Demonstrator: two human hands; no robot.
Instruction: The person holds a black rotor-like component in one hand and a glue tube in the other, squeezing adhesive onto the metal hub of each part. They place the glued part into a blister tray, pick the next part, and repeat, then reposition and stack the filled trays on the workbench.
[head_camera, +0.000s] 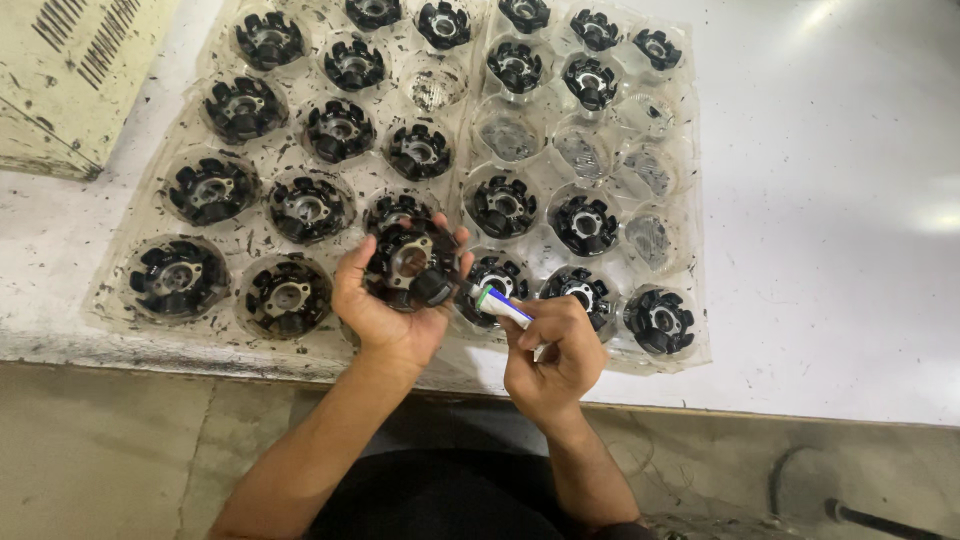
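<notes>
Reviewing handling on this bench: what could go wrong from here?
1. The left hand holds the black round part in the air by fingertips alone, above the clear plastic tray; a slip could drop it onto the parts below.
2. The right hand presses a white pen-like tool against the part's edge; a push could twist the part loose.
3. The tray's front edge lies close to the table edge, so a knock might shift it off.

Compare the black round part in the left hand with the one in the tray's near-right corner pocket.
The held part is lifted and tilted in the left hand, a marker in the right hand at its rim. The corner part lies flat and untouched in the clear tray. Both are black, lobed rings with pale centres.
</notes>
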